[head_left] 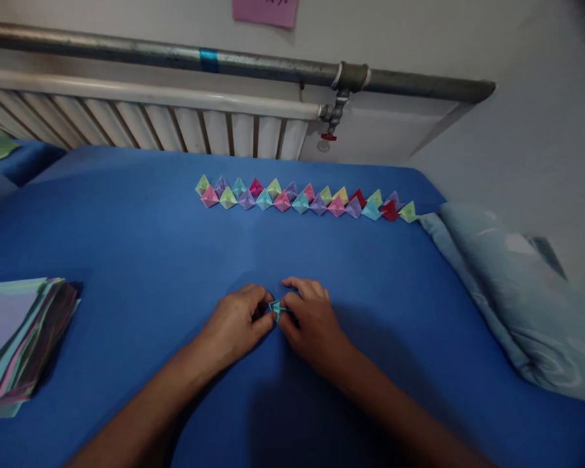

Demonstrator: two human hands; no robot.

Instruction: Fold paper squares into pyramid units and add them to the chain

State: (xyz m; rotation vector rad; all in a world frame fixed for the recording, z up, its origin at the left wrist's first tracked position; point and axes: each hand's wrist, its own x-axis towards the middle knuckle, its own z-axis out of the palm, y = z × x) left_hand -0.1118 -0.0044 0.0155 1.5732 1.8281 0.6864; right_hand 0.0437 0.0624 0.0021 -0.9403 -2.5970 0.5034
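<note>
Between my two hands is a small light-blue folded paper piece (275, 309), partly covered by fingers. My left hand (238, 318) pinches its left side between thumb and forefinger. From the right, my right hand (314, 318) grips the same piece with thumb and index finger, its other fingers loosely stretched beyond. Farther back, two staggered rows of folded paper pieces (283, 201) in pink, green, purple, blue, red and yellow run across the blue surface.
A stack of coloured paper sheets (10, 318) lies at the left on the blue cloth (141, 247). On the right is a rolled pale-blue blanket (511, 292). A white radiator (175, 123), a metal pipe (141, 55) and a red-handled valve (328, 136) line the back wall.
</note>
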